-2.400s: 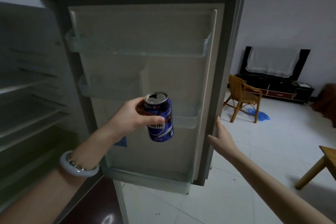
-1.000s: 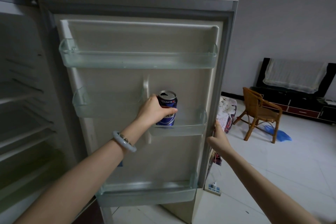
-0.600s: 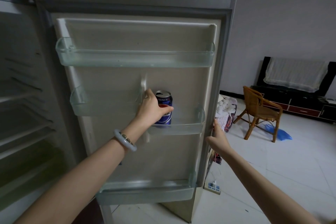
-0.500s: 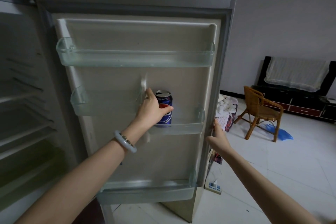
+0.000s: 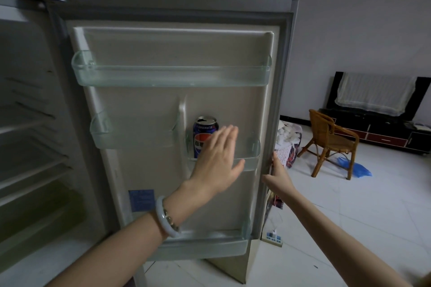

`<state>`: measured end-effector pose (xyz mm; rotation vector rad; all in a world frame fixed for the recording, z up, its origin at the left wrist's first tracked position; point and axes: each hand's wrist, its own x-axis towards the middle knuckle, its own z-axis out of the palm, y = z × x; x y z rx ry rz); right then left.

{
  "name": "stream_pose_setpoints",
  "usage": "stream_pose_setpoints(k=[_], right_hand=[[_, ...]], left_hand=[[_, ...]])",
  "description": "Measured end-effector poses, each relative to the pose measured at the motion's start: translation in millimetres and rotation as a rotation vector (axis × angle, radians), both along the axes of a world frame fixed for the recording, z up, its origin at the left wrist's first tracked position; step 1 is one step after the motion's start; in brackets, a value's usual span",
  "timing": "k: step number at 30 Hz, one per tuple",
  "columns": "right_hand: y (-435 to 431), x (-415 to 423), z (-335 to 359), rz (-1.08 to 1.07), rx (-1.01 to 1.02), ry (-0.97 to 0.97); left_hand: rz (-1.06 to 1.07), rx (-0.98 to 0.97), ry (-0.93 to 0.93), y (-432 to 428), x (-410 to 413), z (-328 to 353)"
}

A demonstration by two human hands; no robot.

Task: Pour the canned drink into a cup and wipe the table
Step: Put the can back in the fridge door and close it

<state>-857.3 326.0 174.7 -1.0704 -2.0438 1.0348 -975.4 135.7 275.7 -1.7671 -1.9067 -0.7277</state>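
Canned drink [image 5: 205, 133] is stood upright in the right-hand middle door bin [image 5: 251, 161] of the open fridge door [image 5: 163, 100], at 11 o'clock from the left hand [image 5: 217, 165], partly hidden behind its fingers. Left hand is spread flat, nothing held. Right hand [image 5: 277, 177], at 3 o'clock, is clasped on the door edge. Counted: one canned drink, two hands, four bins.

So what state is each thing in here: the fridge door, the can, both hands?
Door, open wide.
Can, upright in the door shelf, top looks opened.
Left hand, open, fingers straight, in front of the can, holding nothing.
Right hand, gripping the door's edge.
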Motion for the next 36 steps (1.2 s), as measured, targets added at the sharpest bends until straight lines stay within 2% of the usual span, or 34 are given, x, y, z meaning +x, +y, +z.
stream_pose_setpoints(k=[4,7,11,22,29,36], right_hand=[[-18,7,7,-0.002,0.018,0.004],[-27,14,8,-0.01,0.033,-0.008],[-44,21,10,-0.009,0.041,0.0],[-102,54,2,-0.052,0.109,-0.084],[-161,85,4,-0.017,0.316,-0.33],[-203,122,1,0.045,0.701,-0.43]], left_hand=[[-0.134,-0.12,0.173,6,22,-17],[-0.127,-0.226,0.23,10,31,-29],[-0.058,-0.254,0.206,4,35,-36],[-0.147,-0.198,0.159,-49,37,-44],[-0.191,-0.136,0.148,-99,34,-51],[-0.061,-0.004,0.095,-149,49,-56]])
